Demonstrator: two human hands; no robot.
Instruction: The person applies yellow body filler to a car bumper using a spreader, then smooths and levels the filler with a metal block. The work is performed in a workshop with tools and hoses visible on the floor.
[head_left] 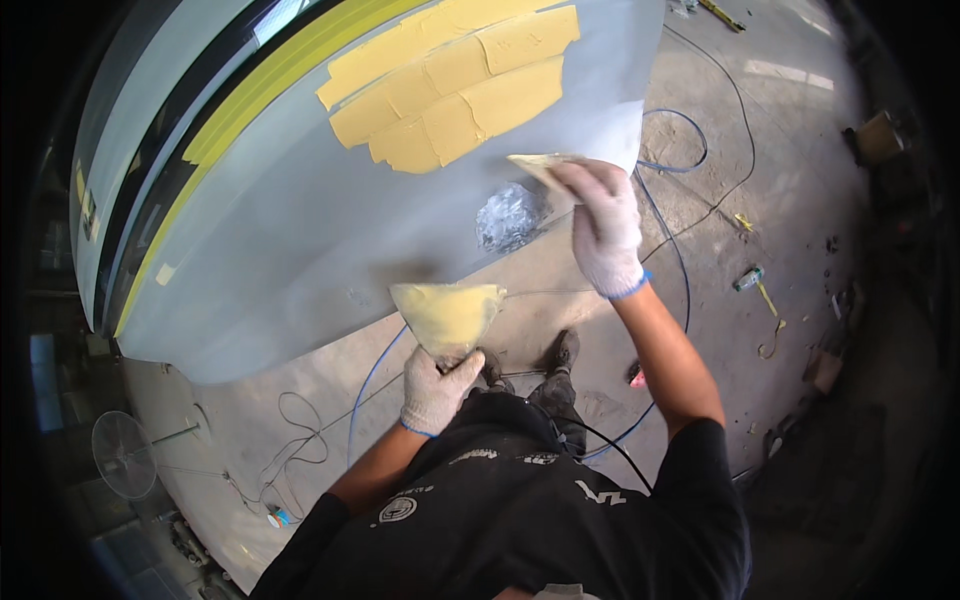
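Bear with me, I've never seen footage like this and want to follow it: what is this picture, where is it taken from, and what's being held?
There is no robot here, only a person in white gloves. The picture comes from a wide fisheye camera worn on their head, looking down, so straight edges bend near the rim.

The left hand grips a wide, flat plate smeared with yellow paste. The right hand, a little blurred, holds a thin spreader, also yellowish at its edge.

In front of them is a large grey panel. It carries broad, overlapping strokes of yellow paste and, near its edge, a rough silvery patch. On the floor lies a blue hose.
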